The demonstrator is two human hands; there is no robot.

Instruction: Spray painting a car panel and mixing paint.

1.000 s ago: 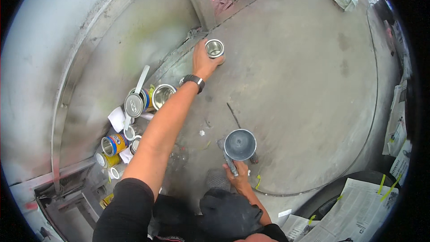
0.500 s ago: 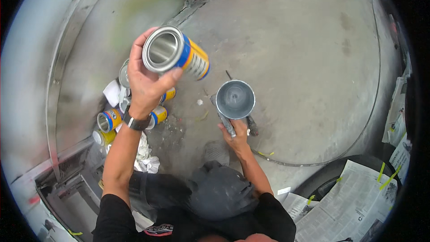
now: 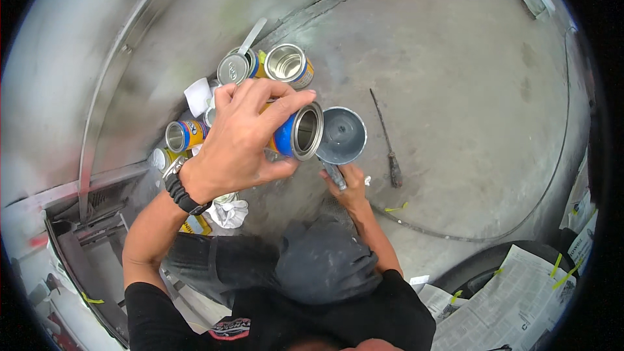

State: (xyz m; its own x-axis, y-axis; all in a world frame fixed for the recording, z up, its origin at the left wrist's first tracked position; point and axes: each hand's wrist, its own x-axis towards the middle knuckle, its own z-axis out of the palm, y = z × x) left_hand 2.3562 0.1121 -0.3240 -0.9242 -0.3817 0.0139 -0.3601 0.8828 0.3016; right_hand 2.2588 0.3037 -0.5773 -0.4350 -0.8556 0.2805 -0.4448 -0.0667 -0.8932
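Note:
My left hand (image 3: 237,133) is wrapped round a blue and yellow tin can (image 3: 284,138). The can lies tilted almost on its side, with its open silver mouth facing right, at the left rim of a grey round cup (image 3: 342,135). Whether anything runs out of the can, I cannot tell. My right hand (image 3: 351,185) grips a grey handle under the cup, which looks like that of a spray gun; its lower part is hidden. Bare grey inner walls show in the cup.
Past my left hand stand an open can (image 3: 289,65) and a lidded can with a flat stick (image 3: 252,36). Another can (image 3: 185,135) and white crumpled cloth (image 3: 227,211) lie nearer. A screwdriver (image 3: 393,162) and a hose (image 3: 468,239) are on the floor; newspaper (image 3: 500,286) covers something at right.
My left hand has brought the can down and to the right, tipping its mouth toward the cup. My right hand keeps its grip on the handle. The view has shifted slightly.

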